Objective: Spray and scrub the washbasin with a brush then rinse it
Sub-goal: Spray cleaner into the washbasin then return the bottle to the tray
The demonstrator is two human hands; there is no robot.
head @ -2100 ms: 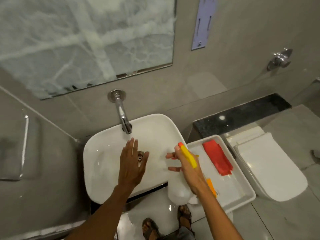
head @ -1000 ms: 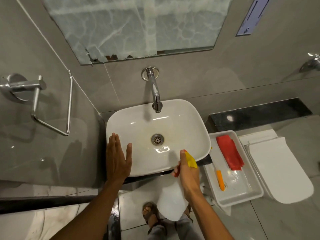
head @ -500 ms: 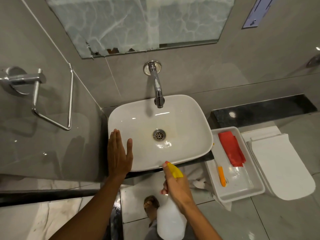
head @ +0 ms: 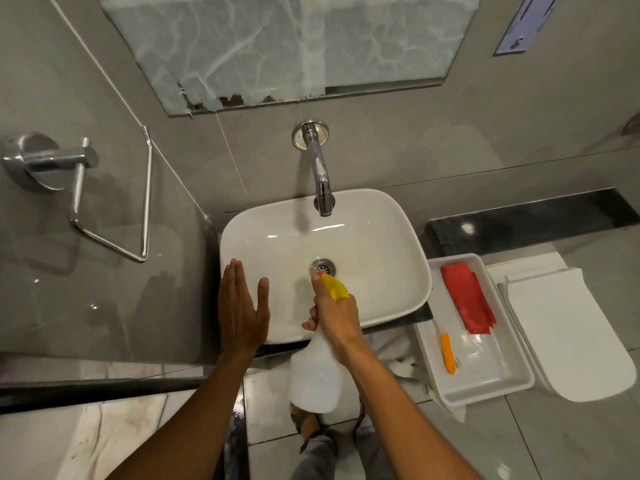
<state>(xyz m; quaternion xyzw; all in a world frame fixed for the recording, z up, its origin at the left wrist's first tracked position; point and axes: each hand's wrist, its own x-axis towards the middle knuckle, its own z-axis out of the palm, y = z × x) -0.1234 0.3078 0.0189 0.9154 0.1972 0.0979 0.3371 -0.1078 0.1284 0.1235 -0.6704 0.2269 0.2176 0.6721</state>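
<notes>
The white washbasin sits below a chrome tap, with its drain in the middle. My right hand grips a white spray bottle by the neck; its yellow nozzle points over the front of the bowl near the drain. My left hand lies flat, fingers together, on the basin's front left rim. An orange-handled brush lies in the white tray to the right.
A red cloth lies in the tray's far end. A white toilet lid is to the right of the tray. A chrome towel holder juts from the left wall. A mirror hangs above the tap. My feet show below.
My right hand has carried the spray bottle up and forward, from below the basin's front edge to over the bowl near the drain. My left hand stays on the left rim.
</notes>
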